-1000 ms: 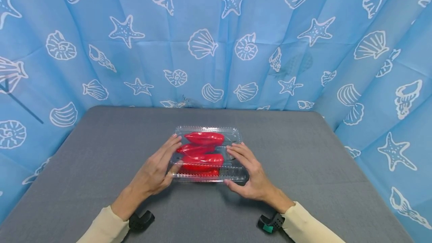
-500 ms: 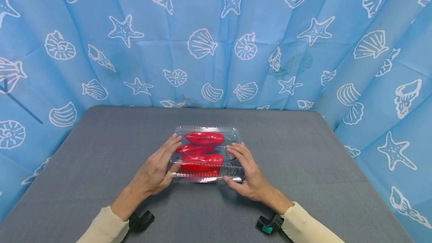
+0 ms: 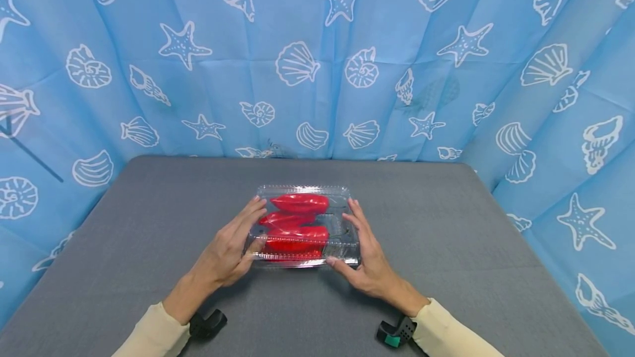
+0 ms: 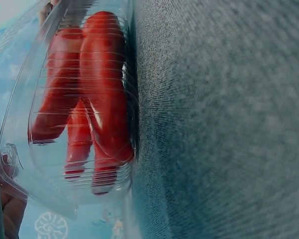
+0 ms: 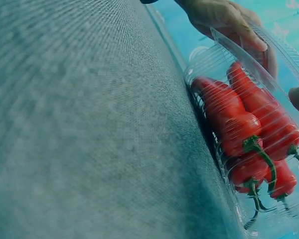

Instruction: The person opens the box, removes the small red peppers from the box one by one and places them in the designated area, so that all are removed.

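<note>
A clear plastic clamshell container lies on the grey table, holding several red peppers. Their green stems show in the right wrist view, toward my right hand. My left hand holds the container's left end, fingers over the edge and thumb at the near left corner. Beside the right end, my right hand has its fingers spread along the edge. Its thumb touches the near rim. At the near side the rims of lid and base look apart. Whether the lid is fastened I cannot tell.
The grey cloth-covered table spreads around the container. A blue curtain with white shells and starfish hangs behind it and along the sides. Each wrist carries a black strap-mounted device.
The right hand's fingers have slid off the top of the lid to the right edge. Its thumb has shifted slightly left along the near rim. The left hand has barely moved.
</note>
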Tool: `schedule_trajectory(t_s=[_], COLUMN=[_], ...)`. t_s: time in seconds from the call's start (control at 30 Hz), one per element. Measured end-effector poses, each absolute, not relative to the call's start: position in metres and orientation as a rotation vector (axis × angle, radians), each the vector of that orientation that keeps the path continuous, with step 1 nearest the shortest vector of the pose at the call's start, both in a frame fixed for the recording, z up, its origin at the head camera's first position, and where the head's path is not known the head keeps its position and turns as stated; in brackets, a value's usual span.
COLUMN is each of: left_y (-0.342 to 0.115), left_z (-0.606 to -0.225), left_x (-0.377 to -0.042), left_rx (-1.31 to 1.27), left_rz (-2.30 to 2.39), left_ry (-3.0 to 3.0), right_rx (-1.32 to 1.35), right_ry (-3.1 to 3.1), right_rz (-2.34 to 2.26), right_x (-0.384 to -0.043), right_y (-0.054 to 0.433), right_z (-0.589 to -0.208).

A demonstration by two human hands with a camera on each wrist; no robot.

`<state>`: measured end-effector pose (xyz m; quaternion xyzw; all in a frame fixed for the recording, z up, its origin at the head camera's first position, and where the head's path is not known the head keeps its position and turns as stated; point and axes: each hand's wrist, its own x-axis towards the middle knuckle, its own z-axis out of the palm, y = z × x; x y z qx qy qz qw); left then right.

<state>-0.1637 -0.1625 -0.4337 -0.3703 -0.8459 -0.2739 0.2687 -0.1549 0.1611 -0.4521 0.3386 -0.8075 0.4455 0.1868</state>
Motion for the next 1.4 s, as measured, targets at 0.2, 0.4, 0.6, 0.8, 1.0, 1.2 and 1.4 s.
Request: schedule_trajectory(t_s=[0.2,0.4,0.6,0.8,1.0,1.2,1.4], left_y=[-0.163,-0.163,-0.163,-0.162,-0.164,-0.163,-0.161], left_z=[-0.433,-0.434,-0.434,-0.433,-0.432,-0.429,-0.421], left_x=[-0.163,-0.163,-0.163,-0.161,-0.160,-0.160,-0.158], left_rx=[-0.991,-0.987,-0.976,-0.953,-0.952,-0.922,-0.899], left_rz=[-0.746,-0.749,-0.754,-0.774,-0.799,-0.781,-0.824], left_ry=[-2.284,-2.294,-2.302,-2.324,-2.327,-2.302,-2.295], right_rx=[1.019,1.084,1.074,1.020,1.003,1.017,1.042], right_ry=[-2.263,-2.231,-2.252,-2.228,-2.176,-2.066,-2.042], right_rz=[1.218,1.146,1.123,1.108,1.063,1.044,1.058], right_x=[-0.155,-0.155,-0.153,-0.151,-0.152,-0.153,-0.154], right_y=[0.162,0.164,0.163,0.161,0.159,0.159,0.160], right_z=[-0.451,-0.452,-0.451,-0.449,-0.446,-0.435,-0.420])
